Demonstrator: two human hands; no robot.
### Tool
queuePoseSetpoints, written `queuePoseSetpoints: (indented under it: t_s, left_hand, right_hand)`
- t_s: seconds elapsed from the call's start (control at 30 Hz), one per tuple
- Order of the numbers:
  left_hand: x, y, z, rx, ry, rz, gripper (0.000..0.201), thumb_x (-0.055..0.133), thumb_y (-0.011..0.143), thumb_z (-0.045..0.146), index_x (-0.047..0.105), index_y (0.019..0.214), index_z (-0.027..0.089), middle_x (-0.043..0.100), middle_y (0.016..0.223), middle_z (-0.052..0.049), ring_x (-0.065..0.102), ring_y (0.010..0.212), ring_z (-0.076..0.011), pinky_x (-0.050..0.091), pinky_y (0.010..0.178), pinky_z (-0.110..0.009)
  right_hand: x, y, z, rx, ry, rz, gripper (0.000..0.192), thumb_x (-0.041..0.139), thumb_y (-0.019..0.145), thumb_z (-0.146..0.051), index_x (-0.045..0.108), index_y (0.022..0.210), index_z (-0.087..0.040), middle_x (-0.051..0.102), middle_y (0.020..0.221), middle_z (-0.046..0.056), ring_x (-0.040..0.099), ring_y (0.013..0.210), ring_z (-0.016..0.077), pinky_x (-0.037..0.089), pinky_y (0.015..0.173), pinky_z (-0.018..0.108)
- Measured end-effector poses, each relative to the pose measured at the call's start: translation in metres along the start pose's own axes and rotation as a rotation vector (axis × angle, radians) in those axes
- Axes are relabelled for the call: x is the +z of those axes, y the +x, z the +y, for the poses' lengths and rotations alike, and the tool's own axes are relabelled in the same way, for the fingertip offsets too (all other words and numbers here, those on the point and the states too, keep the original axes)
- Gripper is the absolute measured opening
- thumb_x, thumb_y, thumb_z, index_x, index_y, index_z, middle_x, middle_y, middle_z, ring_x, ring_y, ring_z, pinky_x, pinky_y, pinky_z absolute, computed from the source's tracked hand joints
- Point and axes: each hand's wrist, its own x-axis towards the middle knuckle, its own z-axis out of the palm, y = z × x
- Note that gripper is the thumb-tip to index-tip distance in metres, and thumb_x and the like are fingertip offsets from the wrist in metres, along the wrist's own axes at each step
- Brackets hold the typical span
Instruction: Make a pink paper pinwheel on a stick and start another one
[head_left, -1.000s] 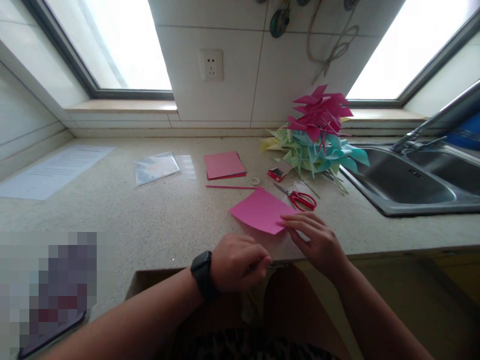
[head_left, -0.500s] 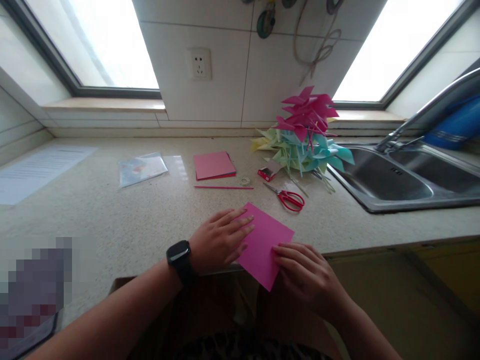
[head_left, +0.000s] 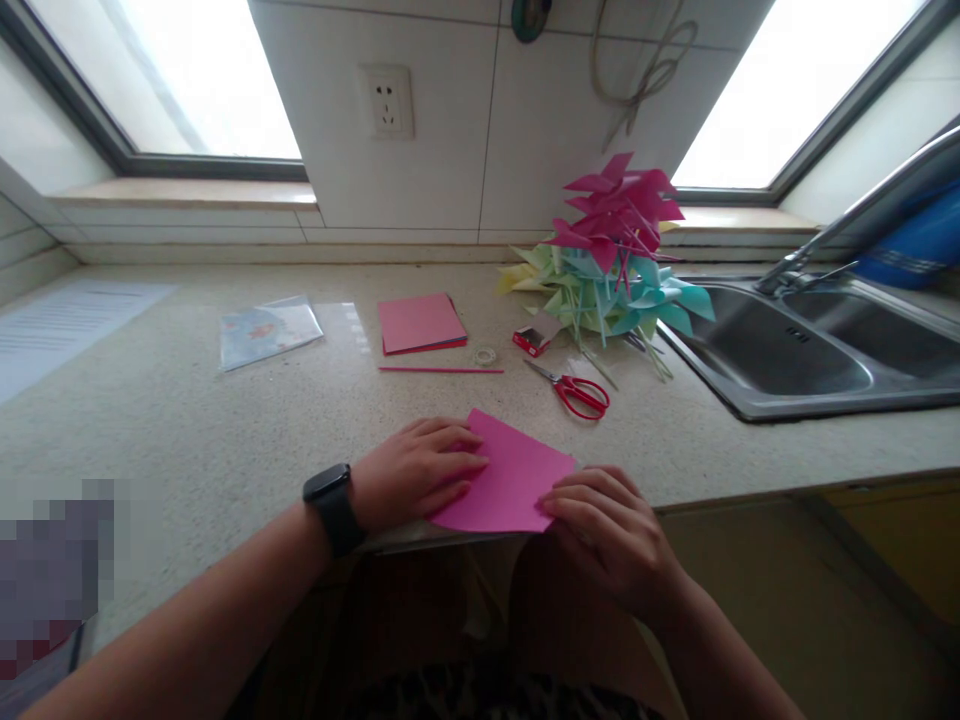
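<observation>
On the counter edge, both hands' fingers (head_left: 450, 462) flat, pressing a folded pink paper (head_left: 510, 478); sink (head_left: 757, 400) bare.

A speckled worktop (head_left: 225, 420) runs under two bright windows, with a white wall socket (head_left: 386, 101) on the tiles between them. Near the middle lies a stack of pink paper (head_left: 420, 322), and just in front of it a thin pink strip (head_left: 439, 370) and a small roll of clear tape (head_left: 485, 355). Red-handled scissors (head_left: 574, 390) lie to the right, close to a small red box (head_left: 529, 342). Behind them sits a heap of paper pinwheels (head_left: 615, 260) — pink on top, teal and yellow beneath — beside a steel sink (head_left: 795, 350) with its tap (head_left: 840, 225). To the left lie a clear plastic sleeve (head_left: 268, 328) and a printed sheet (head_left: 67, 325).
</observation>
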Motion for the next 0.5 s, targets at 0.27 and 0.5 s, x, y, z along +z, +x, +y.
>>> queuePoseSetpoints:
  t_s: [0.27, 0.5]
  left_hand:
    - [-0.002, 0.001, -0.004, -0.148, -0.094, 0.048, 0.046, 0.069, 0.087, 0.029, 0.06, 0.131, 0.018, 0.059, 0.13, -0.013, 0.051, 0.122, -0.0285, 0.042, 0.11, -0.046]
    - [-0.004, 0.001, -0.004, -0.183, -0.199, 0.083, 0.027, 0.041, 0.103, 0.02, 0.065, 0.116, 0.018, 0.064, 0.121, -0.01, 0.054, 0.115, -0.0222, 0.043, 0.107, -0.04]
  right_hand:
    - [0.012, 0.032, 0.022, 0.1, -0.028, 0.058, 0.028, 0.066, 0.091, -0.014, 0.056, 0.117, -0.019, 0.071, 0.087, 0.006, 0.061, 0.076, 0.0202, 0.048, 0.075, 0.038]
    - [0.021, 0.045, 0.03, 0.274, -0.018, -0.046, 0.01, 0.057, 0.098, -0.021, 0.062, 0.108, -0.02, 0.072, 0.094, 0.006, 0.064, 0.087, 0.0214, 0.048, 0.083, 0.037]
